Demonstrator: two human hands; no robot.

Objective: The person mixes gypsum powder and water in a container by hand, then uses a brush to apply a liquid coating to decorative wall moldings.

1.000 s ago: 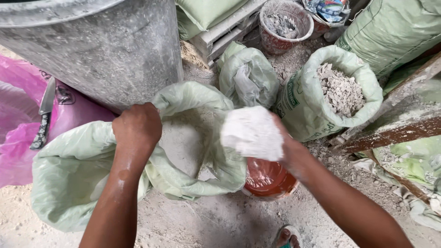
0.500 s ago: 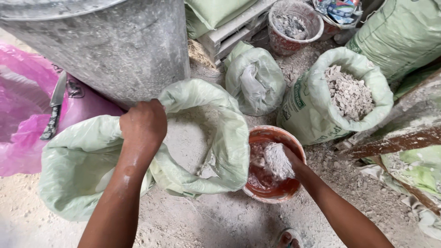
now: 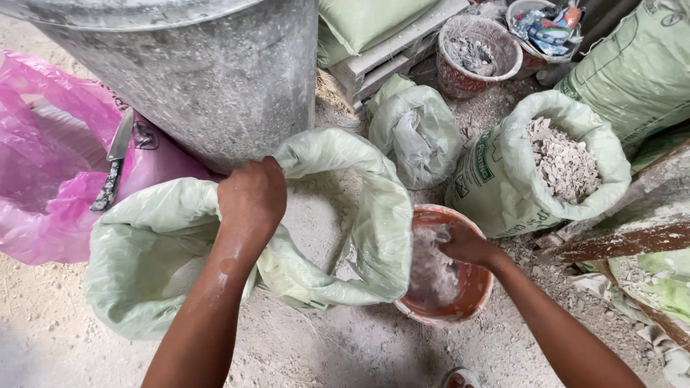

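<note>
My left hand (image 3: 251,197) is clenched on the rim of a pale green sack (image 3: 144,259) that lies open on the ground with pale powder inside. My right hand (image 3: 467,248) reaches down into a small reddish bowl (image 3: 474,298) beside the sack, its fingers in the whitish powder there. Whether those fingers grip anything is hidden by the powder and the hand's back.
A big grey metal drum (image 3: 208,65) stands behind the sack. At the left lie a pink plastic bag (image 3: 50,179) and a knife (image 3: 111,172). Right of the bowl is a green sack of pale chunks (image 3: 560,162), a knotted bag (image 3: 413,133) and buckets (image 3: 478,54) behind.
My right hand, which held a heap of white powder above the sack, has dropped into the reddish bowl. The left hand keeps its hold on the sack's rim.
</note>
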